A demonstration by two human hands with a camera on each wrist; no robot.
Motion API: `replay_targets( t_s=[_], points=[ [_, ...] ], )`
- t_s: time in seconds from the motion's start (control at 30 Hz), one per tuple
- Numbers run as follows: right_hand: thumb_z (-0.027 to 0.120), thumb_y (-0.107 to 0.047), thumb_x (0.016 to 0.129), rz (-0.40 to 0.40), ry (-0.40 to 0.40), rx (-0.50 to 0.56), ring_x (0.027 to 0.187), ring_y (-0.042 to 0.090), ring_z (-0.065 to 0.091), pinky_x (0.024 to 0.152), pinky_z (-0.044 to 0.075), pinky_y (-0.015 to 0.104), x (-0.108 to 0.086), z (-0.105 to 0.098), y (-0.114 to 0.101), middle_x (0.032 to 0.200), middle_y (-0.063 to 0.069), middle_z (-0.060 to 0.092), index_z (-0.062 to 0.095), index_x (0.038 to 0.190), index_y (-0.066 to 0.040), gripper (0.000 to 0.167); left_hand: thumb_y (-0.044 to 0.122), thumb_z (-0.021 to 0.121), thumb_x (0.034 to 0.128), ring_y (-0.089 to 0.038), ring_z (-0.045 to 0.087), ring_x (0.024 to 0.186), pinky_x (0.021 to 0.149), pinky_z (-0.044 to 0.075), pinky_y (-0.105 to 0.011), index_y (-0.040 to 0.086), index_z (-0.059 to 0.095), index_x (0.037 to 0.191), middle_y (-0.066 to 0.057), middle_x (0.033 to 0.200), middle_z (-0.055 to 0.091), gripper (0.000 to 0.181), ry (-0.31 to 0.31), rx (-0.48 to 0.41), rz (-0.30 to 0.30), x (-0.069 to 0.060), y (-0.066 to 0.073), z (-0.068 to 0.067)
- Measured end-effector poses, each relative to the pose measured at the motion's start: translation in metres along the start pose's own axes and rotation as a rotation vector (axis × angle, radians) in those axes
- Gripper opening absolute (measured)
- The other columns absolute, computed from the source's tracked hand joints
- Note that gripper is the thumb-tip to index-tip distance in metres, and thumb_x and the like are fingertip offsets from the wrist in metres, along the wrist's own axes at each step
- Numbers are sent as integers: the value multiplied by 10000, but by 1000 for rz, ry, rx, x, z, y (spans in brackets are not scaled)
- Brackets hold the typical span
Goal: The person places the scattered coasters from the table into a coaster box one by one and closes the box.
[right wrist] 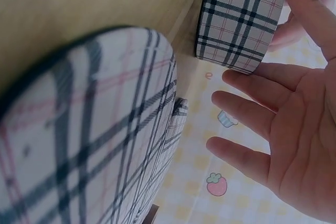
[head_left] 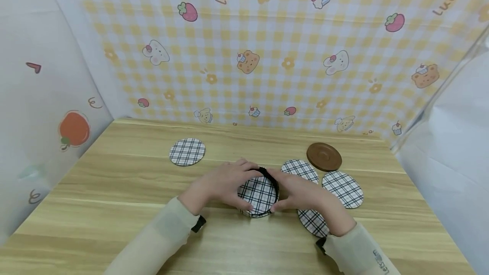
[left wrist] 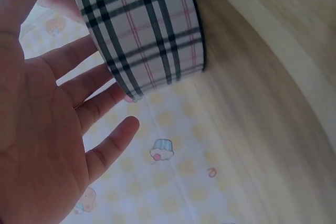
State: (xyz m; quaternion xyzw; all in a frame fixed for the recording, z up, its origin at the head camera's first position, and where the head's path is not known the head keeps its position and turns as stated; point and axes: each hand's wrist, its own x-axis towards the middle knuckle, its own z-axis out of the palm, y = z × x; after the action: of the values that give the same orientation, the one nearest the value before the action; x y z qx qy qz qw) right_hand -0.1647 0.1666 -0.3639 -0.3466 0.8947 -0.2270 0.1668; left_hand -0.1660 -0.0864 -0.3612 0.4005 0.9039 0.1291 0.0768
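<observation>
A round plaid holder (head_left: 277, 190) with a dark inner wall stands on the wooden table in the head view, and a plaid disc (head_left: 257, 194) lies inside it. The left hand (head_left: 225, 183) holds the holder from the left, thumb at the near rim and fingers at the far rim. From the opposite side the right hand (head_left: 302, 192) grips it the same way. Both wrist views show the holder's plaid side wall (left wrist: 142, 30) (right wrist: 239, 19); the lower fingers of the left hand (left wrist: 44, 129) and right hand (right wrist: 304, 124) are spread below it.
One plaid disc (head_left: 187, 152) lies at the back left. To the right are three more plaid discs (head_left: 299, 168) (head_left: 342, 189) (head_left: 314, 223), the nearest partly under the right forearm. A brown round disc (head_left: 324, 156) lies behind them. A yellow checked cloth (head_left: 229, 54) hangs behind the table.
</observation>
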Motion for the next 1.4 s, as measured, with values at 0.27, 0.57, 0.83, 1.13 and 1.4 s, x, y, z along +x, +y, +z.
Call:
replay_targets(
  t_s=[0.27,0.57,0.83,1.13,1.4],
  points=[
    [776,-401,840,30,0,-7,1433,336,396,1174,341,506,-1,-1,-2,1585,158,362,273,1548,3,957,566,700,846,-263,411,1423,1158,378,-475,176,446,1495,-59,1562,412,799,44,-89,-69,-21,-19,-2],
    [779,-416,831,45,5,-34,1445,342,378,1184,326,498,-2,-1,0,1595,163,339,261,1554,-4,980,550,674,873,-337,419,1409,1126,390,-554,96,465,1472,-129,1523,454,780,130,-65,-168,-57,-62,-8],
    [776,-408,837,54,8,-14,1453,350,360,1188,312,510,-4,0,0,1599,175,327,257,1554,-3,974,412,706,892,-400,412,1397,1120,362,-606,34,493,1435,-183,1490,485,696,168,2,-253,-80,-94,-17],
    [775,-412,835,52,1,-9,1452,334,367,1189,319,492,-3,2,-2,1602,155,328,261,1557,-17,971,424,716,882,-457,389,1392,1073,376,-668,34,457,1457,-231,1499,452,742,160,-8,-349,-93,-123,-26],
    [773,-416,839,61,-1,-7,1446,332,376,1184,327,496,-3,4,-1,1604,142,330,253,1564,-30,972,431,740,852,-491,386,1380,1094,360,-658,-10,409,1477,-268,1509,419,833,129,-31,-387,-93,-149,-25]
  ],
)
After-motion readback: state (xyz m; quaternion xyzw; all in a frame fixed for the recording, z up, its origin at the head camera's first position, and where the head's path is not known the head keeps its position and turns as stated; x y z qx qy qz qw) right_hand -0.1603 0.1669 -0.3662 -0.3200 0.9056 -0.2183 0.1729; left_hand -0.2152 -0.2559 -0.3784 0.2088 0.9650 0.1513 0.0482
